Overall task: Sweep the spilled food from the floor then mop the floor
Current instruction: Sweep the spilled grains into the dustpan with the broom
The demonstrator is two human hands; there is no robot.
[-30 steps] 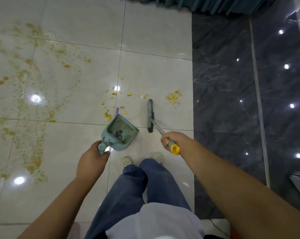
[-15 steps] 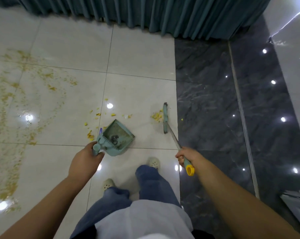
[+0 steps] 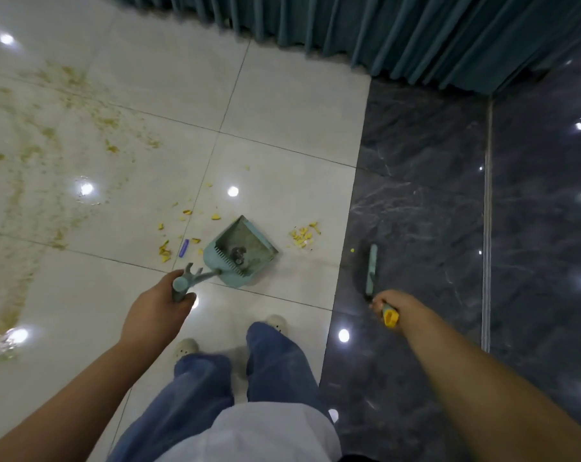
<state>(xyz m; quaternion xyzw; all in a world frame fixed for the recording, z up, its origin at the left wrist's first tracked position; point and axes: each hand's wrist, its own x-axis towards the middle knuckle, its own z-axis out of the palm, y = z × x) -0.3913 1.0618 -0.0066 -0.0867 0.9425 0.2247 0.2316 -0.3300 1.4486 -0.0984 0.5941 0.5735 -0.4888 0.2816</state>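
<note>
On the floor (image 3: 282, 111) ahead, between dustpan (image 3: 245, 253) and broom (image 3: 371, 268), spilled food (image 3: 303, 235); grips dustpan handle in left hand (image 3: 155, 311), broom handle in right hand (image 3: 401, 306).

Broom (image 3: 371, 268) swung right — onto dark tile (image 3: 432, 211).

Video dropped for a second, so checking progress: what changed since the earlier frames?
The broom head swung right, past the yellow pile, onto the dark floor. The dustpan edged right. Each grip held: left hand on dustpan handle, right hand on broom handle.
</note>
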